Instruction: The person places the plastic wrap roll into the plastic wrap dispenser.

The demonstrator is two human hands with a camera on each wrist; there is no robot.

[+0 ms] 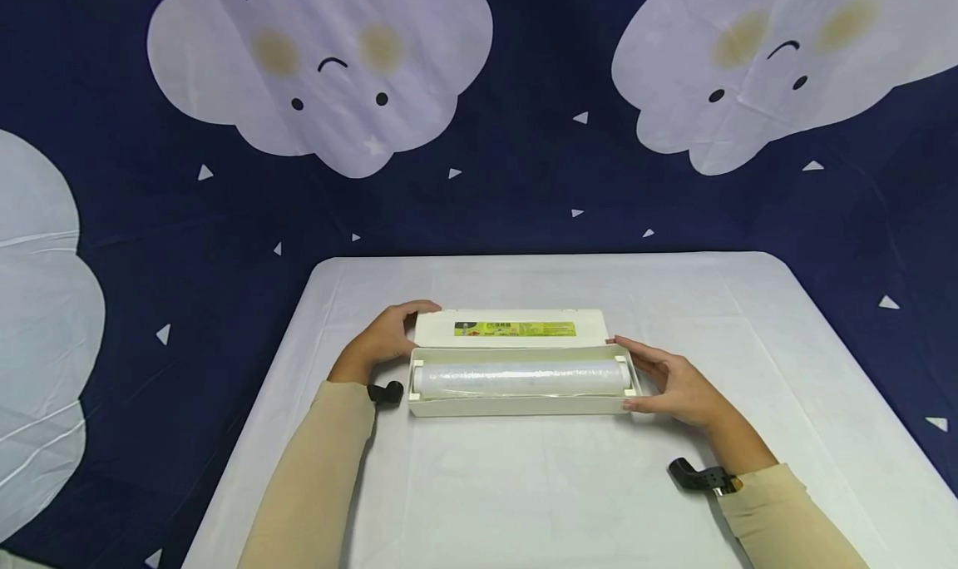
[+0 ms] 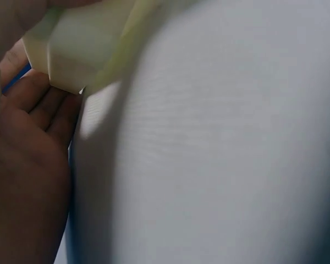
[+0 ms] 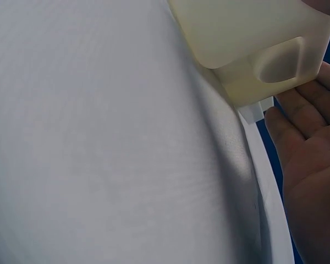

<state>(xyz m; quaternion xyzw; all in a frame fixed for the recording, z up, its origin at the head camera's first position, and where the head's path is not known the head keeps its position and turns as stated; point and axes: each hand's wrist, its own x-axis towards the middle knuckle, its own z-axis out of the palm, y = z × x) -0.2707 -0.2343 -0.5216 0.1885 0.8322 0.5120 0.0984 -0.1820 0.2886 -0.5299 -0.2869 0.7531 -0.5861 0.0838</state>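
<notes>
A long white cling film box (image 1: 524, 407) sits on the table with its top open. Inside lies a clear, shiny roll of cling film (image 1: 521, 378). Directly behind the box is its white lid (image 1: 434, 329), which carries a green and yellow label (image 1: 515, 329). My left hand (image 1: 385, 333) grips the left end of the lid, fingers at the far edge and thumb at the near one. Across the right end of the box, my right hand (image 1: 677, 386) holds on, thumb at the front corner and fingers at the back. Whether lid and box are joined cannot be told.
The table (image 1: 539, 486) has a white cover and rounded far corners. Behind it hangs a dark blue cloth (image 1: 524, 203) printed with pale clouds and small triangles. A black wrist camera (image 1: 385, 393) is on the left wrist, another black wrist camera (image 1: 696, 474) on the right.
</notes>
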